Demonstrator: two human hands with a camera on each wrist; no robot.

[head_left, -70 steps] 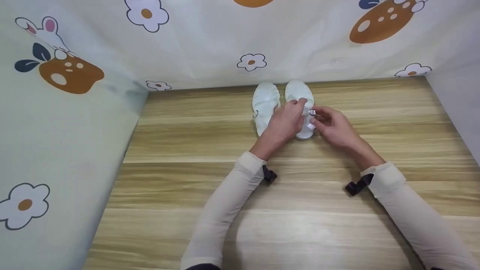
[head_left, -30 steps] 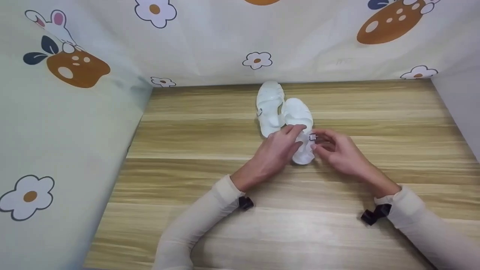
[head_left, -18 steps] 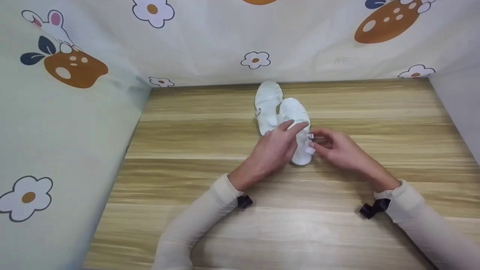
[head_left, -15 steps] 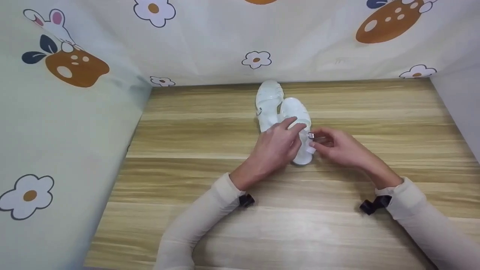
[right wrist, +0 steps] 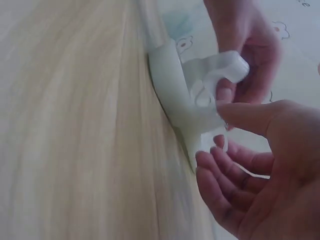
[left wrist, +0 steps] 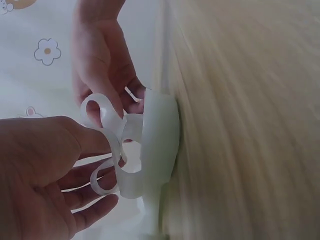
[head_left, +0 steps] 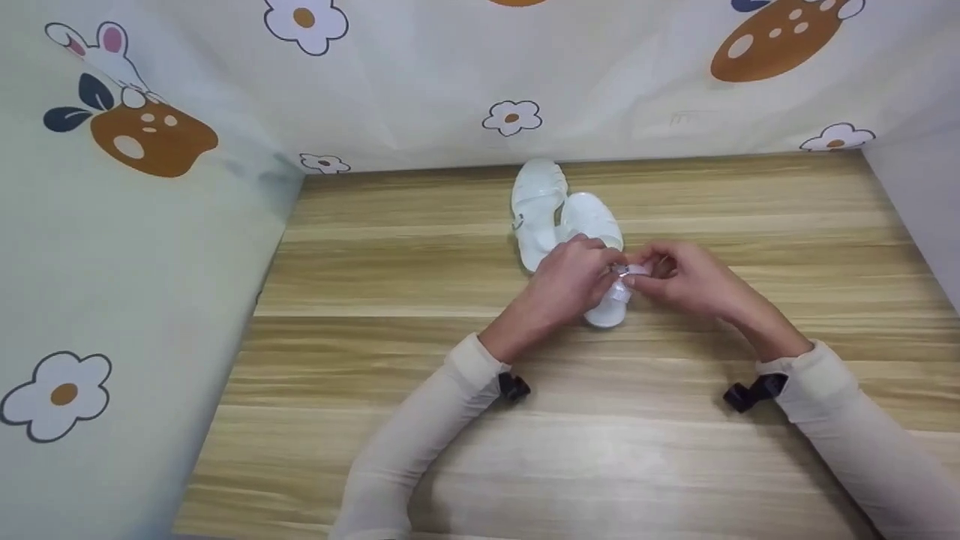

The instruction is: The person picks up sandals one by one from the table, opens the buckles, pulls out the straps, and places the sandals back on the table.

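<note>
Two white jelly sandals lie on the wooden floor, the left sandal [head_left: 538,184] farther back and the right sandal [head_left: 592,214] angled beside it, nearer me. At the right sandal's ankle opening, my left hand [head_left: 566,281] pinches its strap from the left side. My right hand [head_left: 694,281] pinches the strap by the small metal buckle [head_left: 621,269] from the right. In the left wrist view the strap [left wrist: 112,117] bends in loops between both hands above the heel [left wrist: 162,142]. The right wrist view shows my right thumb [right wrist: 245,117] at the strap, other fingers curled below.
A cream wall covering [head_left: 405,90] with flowers and orange fruit rises behind the sandals. Another patterned wall [head_left: 135,285] stands on the left, a pale wall [head_left: 919,195] on the right. Wood-grain floor [head_left: 375,360] stretches around the sandals.
The right sandal has come nearer me, away from the back wall. My left hand, lifted with fingers spread half a second ago, now closes on the strap beside the buckle, meeting my right hand.
</note>
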